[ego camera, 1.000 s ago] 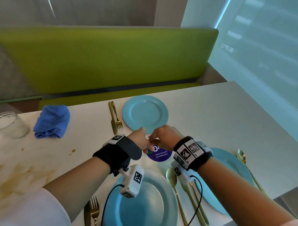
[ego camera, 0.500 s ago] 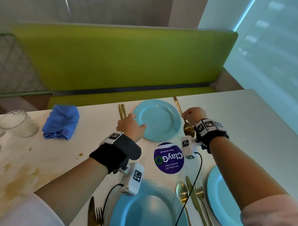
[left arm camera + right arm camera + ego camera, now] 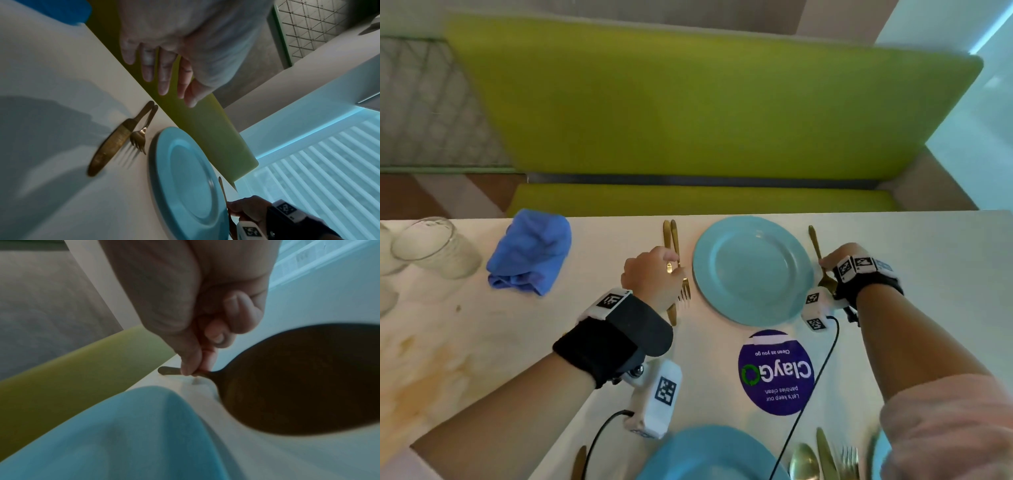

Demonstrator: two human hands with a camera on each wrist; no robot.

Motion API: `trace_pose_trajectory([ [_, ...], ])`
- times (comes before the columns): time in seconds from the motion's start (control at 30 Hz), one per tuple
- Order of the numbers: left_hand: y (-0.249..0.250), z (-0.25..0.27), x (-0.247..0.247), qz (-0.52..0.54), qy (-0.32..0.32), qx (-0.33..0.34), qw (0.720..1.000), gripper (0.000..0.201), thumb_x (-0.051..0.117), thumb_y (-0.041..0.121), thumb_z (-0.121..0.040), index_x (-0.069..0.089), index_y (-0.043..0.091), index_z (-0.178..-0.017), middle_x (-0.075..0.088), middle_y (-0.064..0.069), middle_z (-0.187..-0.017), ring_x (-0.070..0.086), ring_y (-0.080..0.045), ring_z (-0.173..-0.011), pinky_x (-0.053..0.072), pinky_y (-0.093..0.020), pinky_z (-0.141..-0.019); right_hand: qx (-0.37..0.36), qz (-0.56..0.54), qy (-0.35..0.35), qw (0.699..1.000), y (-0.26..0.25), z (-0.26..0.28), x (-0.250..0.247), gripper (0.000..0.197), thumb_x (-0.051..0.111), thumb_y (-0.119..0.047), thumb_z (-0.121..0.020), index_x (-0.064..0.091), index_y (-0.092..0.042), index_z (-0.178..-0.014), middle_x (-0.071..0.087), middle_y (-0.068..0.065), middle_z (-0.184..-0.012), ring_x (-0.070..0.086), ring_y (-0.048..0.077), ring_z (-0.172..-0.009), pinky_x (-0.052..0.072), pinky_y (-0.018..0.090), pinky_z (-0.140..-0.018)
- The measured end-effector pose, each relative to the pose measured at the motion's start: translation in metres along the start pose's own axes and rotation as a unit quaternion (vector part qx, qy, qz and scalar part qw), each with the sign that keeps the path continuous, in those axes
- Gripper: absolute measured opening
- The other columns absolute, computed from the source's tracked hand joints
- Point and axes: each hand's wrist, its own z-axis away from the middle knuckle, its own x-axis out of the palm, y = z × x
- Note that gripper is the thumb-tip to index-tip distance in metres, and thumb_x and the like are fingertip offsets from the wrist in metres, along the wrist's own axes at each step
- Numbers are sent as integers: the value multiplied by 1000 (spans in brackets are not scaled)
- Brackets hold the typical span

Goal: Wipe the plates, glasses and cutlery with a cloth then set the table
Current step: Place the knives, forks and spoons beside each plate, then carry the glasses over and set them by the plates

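While setting: far place, spoon (image 3: 822,263) going right of the blue plate (image 3: 751,270).
Right hand (image 3: 840,262): pinches spoon handle.
Left hand (image 3: 654,277): fingers straight, holding nothing, above knife (image 3: 112,142) and fork (image 3: 141,138).
Next: lay spoon flat, let go.

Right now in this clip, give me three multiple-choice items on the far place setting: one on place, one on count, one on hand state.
1. Where does the cloth lie?
A. on the far plate
B. left of the knife and fork
C. on the bench

2. How many gold pieces lie left of the far plate?
A. two
B. none
C. four

3. What is the right hand doing?
A. lying flat on the table
B. gripping a glass
C. pinching the spoon handle

Key: 1 B, the cloth sits on the table left of the knife and fork. 2 A, only that knife and fork lie there. 3 C, the right wrist view shows fingers closed on the handle.
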Motion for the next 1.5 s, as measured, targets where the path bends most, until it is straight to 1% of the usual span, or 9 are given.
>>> trace_pose_trajectory([
  [0.17, -4, -7, 3, 0, -10, 0, 1000, 24, 57, 29, -90, 60, 21, -112, 61, -3, -121, 51, -27, -116, 43, -41, -100, -24, 23, 15, 999, -5, -3, 0, 16, 66, -21, -82, 61, -10, -71, 65, 13, -85, 63, 30, -78, 53, 32, -75],
  [0.33, -2, -11, 10, 0, -10, 5, 1000, 21, 55, 28, -90, 61, 23, -110, 62, -2, -120, 52, -26, -114, 45, -43, -98, -35, 66, 30, 997, -8, -9, 3, 11, 66, -23, -80, 65, -12, -79, 61, 3, -70, 52, 15, -52, 37, 16, -45],
  [0.53, -3, -11, 14, -10, -13, 6, 1000, 22, 55, 28, -91, 61, 22, -111, 62, -2, -121, 49, -25, -117, 44, -42, -98, 5, 4, 50, 999, -13, -19, 6, 29, 66, -19, -82, 53, -6, -60, 59, 12, -66, 59, 29, -67, 50, 29, -65],
  [0.63, -3, -11, 15, -11, -10, 6, 1000, 21, 55, 29, -91, 61, 22, -110, 62, -2, -121, 49, -26, -117, 44, -42, -98, 4, 7, 44, 999, -11, -23, 9, 31, 67, -17, -82, 53, -4, -58, 55, 8, -60, 57, 24, -60, 46, 27, -60],
  [0.8, -7, -8, 15, 2, -10, 7, 1000, 19, 56, 29, -90, 61, 23, -108, 62, -3, -121, 51, -26, -115, 46, -44, -97, -2, 13, 25, 1000, -9, -21, -2, 25, 67, -28, -83, 66, -4, -77, 67, 15, -89, 56, 25, -68, 30, 22, -45],
  [0.87, -7, -5, 12, 5, -9, 8, 1000, 18, 57, 29, -90, 61, 23, -107, 62, -3, -120, 51, -27, -115, 46, -44, -97, 2, 41, 42, 998, -11, -10, -12, 31, 63, -34, -86, 66, -4, -80, 66, 14, -94, 58, 27, -79, 37, 22, -53],
  [0.97, -6, 3, 7, 6, -9, 13, 1000, 19, 57, 29, -90, 61, 23, -107, 62, -3, -120, 49, -27, -117, 44, -43, -100, -21, 84, 72, 994, -14, 21, -27, 42, 52, -40, -90, 64, -2, -104, 65, 12, -112, 60, 26, -105, 45, 28, -80],
  [1.13, -5, 27, -8, 0, -18, 36, 999, 22, 56, 27, -90, 61, 21, -111, 62, -4, -121, 48, -27, -120, 42, -37, -99, -131, 73, 45, 988, -6, 101, -41, 31, 53, -34, -91, 70, -14, -107, 66, 4, -118, 59, 22, -109, 44, 29, -93],
  [1.5, -62, 106, -87, 15, -53, 130, 990, 24, 56, 24, -91, 60, 15, -114, 62, -5, -121, 54, -25, -115, 41, -29, -93, -206, -32, 15, 978, -45, 300, 17, 28, 61, -27, -87, 67, -13, -110, 66, 2, -117, 58, 17, -108, 41, 23, -92],
])
